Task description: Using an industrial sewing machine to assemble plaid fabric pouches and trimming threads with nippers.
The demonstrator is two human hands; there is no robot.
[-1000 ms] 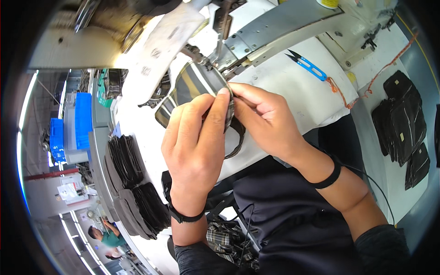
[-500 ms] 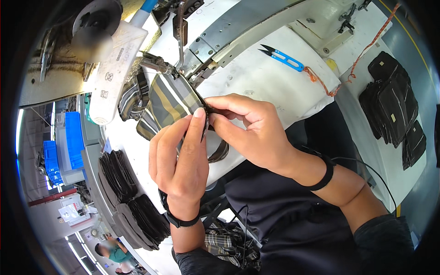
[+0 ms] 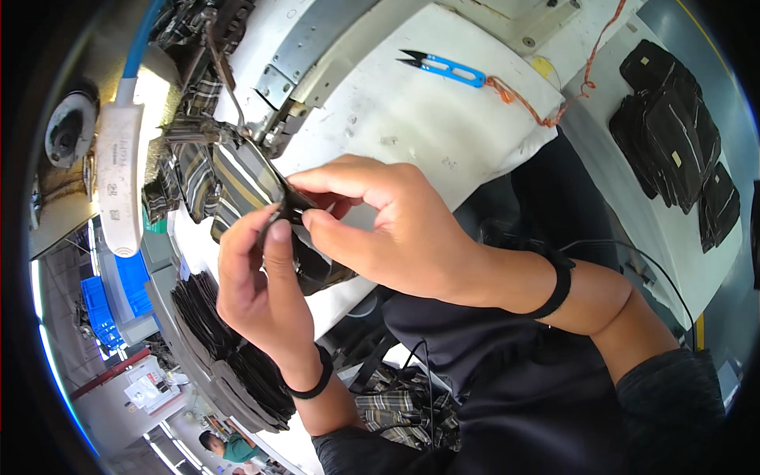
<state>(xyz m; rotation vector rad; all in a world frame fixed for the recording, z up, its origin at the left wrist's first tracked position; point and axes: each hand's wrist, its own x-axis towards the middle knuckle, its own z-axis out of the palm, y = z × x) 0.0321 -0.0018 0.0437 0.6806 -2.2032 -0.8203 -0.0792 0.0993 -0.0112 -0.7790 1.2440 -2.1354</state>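
Note:
A striped plaid fabric piece (image 3: 242, 180) in olive, grey and white lies under the sewing machine's needle area (image 3: 226, 133) and stretches toward me. My left hand (image 3: 265, 289) pinches its dark near edge between thumb and fingers. On the right side of that same edge, my right hand (image 3: 396, 226) also pinches, thumb and forefinger close together. Both sets of fingertips nearly meet around a dark fold, whose details they partly hide. Below the fingers hangs more dark and plaid cloth.
Blue thread snips (image 3: 447, 68) on an orange cord (image 3: 514, 95) lie on the white table (image 3: 380, 119). Dark fabric pieces (image 3: 665, 134) are piled at right; dark stacks (image 3: 212, 317) stand at left. A white lamp (image 3: 120, 178) hangs at upper left. Plaid cloth (image 3: 404, 404) lies below.
The view has shifted, so machine and snips appear further left. Both hands still pinch the cloth edge; the left fingers are more curled, and the dark fold is turned up more between them.

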